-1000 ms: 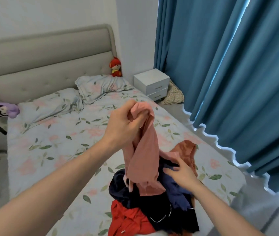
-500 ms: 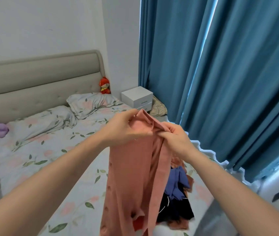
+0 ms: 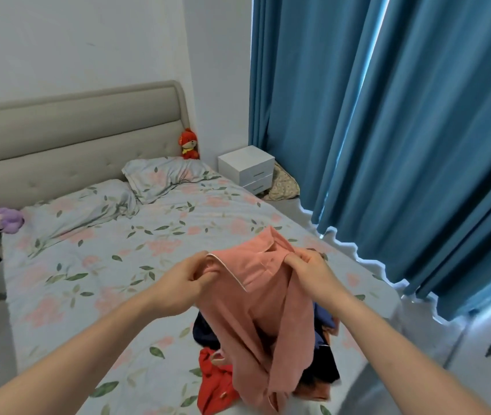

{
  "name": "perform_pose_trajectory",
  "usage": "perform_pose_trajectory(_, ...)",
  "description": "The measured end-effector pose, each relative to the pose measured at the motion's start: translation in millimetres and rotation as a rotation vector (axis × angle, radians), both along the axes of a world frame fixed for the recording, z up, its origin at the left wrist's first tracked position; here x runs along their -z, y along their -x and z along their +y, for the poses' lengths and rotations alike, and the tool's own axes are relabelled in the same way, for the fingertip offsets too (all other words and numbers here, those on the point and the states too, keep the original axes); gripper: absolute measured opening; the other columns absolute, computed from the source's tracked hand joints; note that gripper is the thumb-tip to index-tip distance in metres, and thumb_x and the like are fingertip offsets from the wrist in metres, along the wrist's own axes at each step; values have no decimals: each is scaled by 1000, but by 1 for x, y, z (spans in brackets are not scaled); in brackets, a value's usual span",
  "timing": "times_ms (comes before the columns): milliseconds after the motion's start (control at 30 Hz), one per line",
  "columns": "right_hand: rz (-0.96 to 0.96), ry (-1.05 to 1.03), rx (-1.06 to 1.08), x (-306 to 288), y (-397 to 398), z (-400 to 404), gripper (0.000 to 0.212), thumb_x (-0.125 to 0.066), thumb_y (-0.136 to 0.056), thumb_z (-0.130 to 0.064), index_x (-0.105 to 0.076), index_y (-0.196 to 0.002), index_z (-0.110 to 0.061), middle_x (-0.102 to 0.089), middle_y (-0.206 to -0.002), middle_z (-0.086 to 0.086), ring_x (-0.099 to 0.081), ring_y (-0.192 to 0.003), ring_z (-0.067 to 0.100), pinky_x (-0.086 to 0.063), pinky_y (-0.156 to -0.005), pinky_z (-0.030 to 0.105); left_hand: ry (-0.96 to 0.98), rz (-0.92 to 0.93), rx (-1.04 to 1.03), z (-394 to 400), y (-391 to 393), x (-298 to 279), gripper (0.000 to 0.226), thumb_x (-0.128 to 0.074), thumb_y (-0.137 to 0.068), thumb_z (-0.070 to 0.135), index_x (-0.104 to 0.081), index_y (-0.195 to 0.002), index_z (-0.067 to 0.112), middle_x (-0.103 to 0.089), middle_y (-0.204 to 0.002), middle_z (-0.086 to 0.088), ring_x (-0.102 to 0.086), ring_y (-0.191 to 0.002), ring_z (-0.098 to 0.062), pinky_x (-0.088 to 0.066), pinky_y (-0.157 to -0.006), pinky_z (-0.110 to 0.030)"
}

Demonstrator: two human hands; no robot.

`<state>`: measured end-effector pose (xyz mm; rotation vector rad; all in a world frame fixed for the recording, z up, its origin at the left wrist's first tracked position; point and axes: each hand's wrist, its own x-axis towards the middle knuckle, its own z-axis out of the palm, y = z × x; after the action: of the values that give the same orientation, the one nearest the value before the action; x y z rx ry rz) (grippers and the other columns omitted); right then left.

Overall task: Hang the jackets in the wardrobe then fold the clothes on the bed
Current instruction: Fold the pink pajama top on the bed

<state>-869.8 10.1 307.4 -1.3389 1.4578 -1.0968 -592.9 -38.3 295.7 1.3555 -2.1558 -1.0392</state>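
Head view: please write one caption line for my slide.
Both hands, left and right, hold up a pink shirt above the clothes pile.

Soft, even daylight fills the room, brightest in a thin gap between the blue curtains (image 3: 402, 115). Shadows are faint. Wide-angle distortion bends the edges, and detail looks slightly soft.

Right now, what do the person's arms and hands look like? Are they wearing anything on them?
Both arms are bare from the bottom edge of the picture up to the wrists, with no sleeve showing. The left hand and the right hand are bare too: no gloves, and no watch, bracelet or ring that I can see. No markings show on the arms either.
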Motion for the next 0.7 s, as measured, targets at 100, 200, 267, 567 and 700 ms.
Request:
perform_pose_trajectory(100,70,-30,-72,16,7,5,28,-69,-95,-31,-62,-83,-8,-62,-73,-13,-56,-71,4,-43,-75,30,95,41,23,11,23,-9,16,-58,-103,30,-55,-89,22,-55,-73,9,-46,-66,-5,-39,-63,-21)
perform_pose_trajectory(200,100,-113,-184,22,8,16,35,-78,-85,-29,-63,-117,-35,-74,-107,-13,-69,-99,10,-54,-93,36,131,65,26,15,40,-15,17,-61,-99,24,-54,-85,18,-54,-72,8,-46,-65,-5,-38,-61,-20)
perform_pose_trajectory(267,97,-159,-275,20,8,19,62,-78,-80,-21,-52,-131,-45,-71,-116,-13,-68,-106,18,-54,-100,45,125,54,28,11,45,-16,17,-62,-96,22,-54,-84,15,-53,-71,4,-45,-65,-7,-39,-62,-24)
perform_pose_trajectory(567,223,-169,-218,33,-30,15,108,-93,-62,-55,-30,-150,-50,-52,-137,-22,-53,-123,2,-50,-91,22,70,-38,119,17,34,-10,9,-63,-93,23,-60,-84,23,-57,-68,7,-48,-63,-6,-43,-64,-29)
perform_pose_trajectory(700,425,-67,-265,41,-62,19,14,-74,-74,-33,-67,-85,-38,-67,-76,-10,-60,-69,7,-54,-67,44,53,-109,113,23,0,1,18,-75,-89,35,-60,-83,25,-58,-67,17,-51,-63,-5,-42,-61,-23)
